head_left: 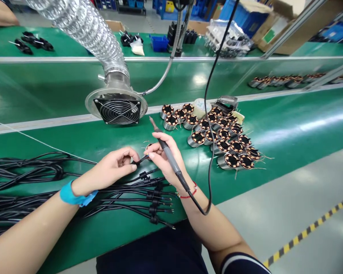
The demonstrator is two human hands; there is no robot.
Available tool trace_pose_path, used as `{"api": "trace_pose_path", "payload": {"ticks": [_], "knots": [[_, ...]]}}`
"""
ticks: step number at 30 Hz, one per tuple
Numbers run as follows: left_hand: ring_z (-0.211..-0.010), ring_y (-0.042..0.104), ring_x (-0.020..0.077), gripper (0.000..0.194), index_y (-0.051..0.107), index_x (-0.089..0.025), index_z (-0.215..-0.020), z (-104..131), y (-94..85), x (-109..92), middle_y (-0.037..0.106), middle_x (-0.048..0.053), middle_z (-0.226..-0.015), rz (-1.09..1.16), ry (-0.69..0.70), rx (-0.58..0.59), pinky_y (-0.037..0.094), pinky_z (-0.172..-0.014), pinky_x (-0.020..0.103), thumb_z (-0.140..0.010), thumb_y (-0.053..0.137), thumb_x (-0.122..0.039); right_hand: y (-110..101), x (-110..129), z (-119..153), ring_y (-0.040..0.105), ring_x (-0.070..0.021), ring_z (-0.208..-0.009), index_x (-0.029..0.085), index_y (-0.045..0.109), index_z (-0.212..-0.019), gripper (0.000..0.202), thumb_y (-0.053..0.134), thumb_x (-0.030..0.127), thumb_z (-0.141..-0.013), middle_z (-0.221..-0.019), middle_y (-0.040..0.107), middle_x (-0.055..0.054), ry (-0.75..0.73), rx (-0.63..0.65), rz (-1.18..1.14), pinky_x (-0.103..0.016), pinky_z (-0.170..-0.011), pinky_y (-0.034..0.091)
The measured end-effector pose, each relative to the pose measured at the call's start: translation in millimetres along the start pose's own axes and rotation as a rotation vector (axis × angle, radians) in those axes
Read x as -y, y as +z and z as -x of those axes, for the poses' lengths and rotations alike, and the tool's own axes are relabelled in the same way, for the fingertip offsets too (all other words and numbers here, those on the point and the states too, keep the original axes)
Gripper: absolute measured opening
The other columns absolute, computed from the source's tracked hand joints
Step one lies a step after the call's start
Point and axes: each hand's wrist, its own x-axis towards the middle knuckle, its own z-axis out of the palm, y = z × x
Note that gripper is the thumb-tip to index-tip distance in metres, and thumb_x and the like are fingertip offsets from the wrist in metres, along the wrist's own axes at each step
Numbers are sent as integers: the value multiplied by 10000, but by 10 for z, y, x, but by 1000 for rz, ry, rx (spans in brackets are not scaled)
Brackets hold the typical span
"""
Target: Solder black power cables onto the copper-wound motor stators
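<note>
My left hand (118, 165) is closed on a black power cord (141, 160) close to its stripped end. The fingertips of my right hand (167, 158) pinch the thin wires at that end. A grey soldering iron (170, 156) also rests in my right hand, between thumb and forefinger, its tip pointing up and away. Partly hidden behind the right fingers is a motor stator (149, 146) with copper windings. More black cords (143, 198), with strain reliefs and bare wire ends, lie below my hands.
Several motor stators (223, 133) stand grouped on the green bench (288, 125) at right. A fume extractor (117, 108) on a silver duct hangs ahead of my hands. The iron's cable (210, 114) hangs across the view. A blue bin (159, 43) sits on the far bench.
</note>
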Motion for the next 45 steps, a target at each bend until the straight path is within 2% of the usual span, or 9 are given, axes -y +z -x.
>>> {"api": "trace_pose_path", "payload": {"ticks": [5, 8, 12, 22, 28, 34, 39, 42, 45], "knots": [[-686, 418, 128, 396, 610, -188, -1036, -23, 7, 13, 498, 12, -810, -31, 64, -51, 341, -621, 256, -949, 361, -484, 15, -87, 23, 612, -96, -699, 261, 452, -1200, 445, 631, 192, -798, -807, 631, 34, 73, 22, -108, -208, -613, 527], [-646, 419, 129, 544, 665, -173, -925, -41, 23, 7, 525, 14, -755, -87, 31, -79, 340, -625, 263, -975, 234, -502, 60, -113, 46, 594, -82, -641, 260, 436, -1205, 482, 655, 206, -779, -800, 620, 45, 144, 20, -186, -177, -536, 512], [-693, 480, 134, 519, 658, -153, -785, -63, 63, 9, 616, 18, -806, -117, 17, -50, 370, -692, 259, -968, 308, -490, 92, -120, 61, 593, -68, -621, 264, 425, -1214, 506, 672, 198, -778, -804, 603, 54, 160, -12, -214, -173, -550, 525], [-821, 542, 155, 486, 665, -148, -867, -10, 76, -45, 635, 32, -878, -97, 99, 60, 390, -773, 251, -982, 302, -450, 81, -129, 67, 602, -77, -634, 267, 431, -1222, 533, 712, 213, -773, -822, 621, 40, 162, -50, -203, -198, -575, 543], [-924, 575, 171, 454, 689, -159, -872, -37, 64, -35, 664, 39, -943, -14, 74, 140, 386, -875, 250, -979, 339, -429, 85, -117, 78, 608, -79, -633, 274, 437, -1209, 490, 692, 201, -797, -804, 622, 46, 125, 16, -219, -208, -588, 549], [-790, 611, 169, 363, 655, -148, -822, -12, 87, -32, 685, 47, -757, 343, -110, 297, 422, -832, 287, -950, 431, -403, 113, -105, 134, 608, -101, -732, 291, 431, -1200, 397, 611, 182, -863, -840, 604, 33, -111, 70, 44, -273, -708, 533], [-524, 417, 80, 211, 569, -157, -767, 7, 142, -73, 486, -47, -538, 550, -214, 114, 334, -564, 215, -872, 569, -340, 122, -150, 150, 589, -106, -748, 279, 419, -1218, 390, 565, 152, -880, -828, 597, 30, -286, 34, 269, -292, -764, 516], [-512, 365, 58, 167, 555, -146, -725, -21, 140, -86, 423, -62, -539, 520, -225, -45, 277, -532, 198, -816, 610, -274, 53, -164, 117, 611, -125, -815, 272, 410, -1256, 418, 553, 156, -882, -877, 633, 9, -247, 9, 360, -311, -810, 519], [-505, 356, 52, 145, 538, -144, -696, -58, 107, -79, 416, -61, -551, 453, -234, -133, 251, -509, 198, -783, 609, -236, -79, -168, 56, 613, -174, -1013, 258, 409, -1288, 437, 538, 170, -880, -1086, 640, -58, -162, -129, 571, -374, -916, 498]]}}
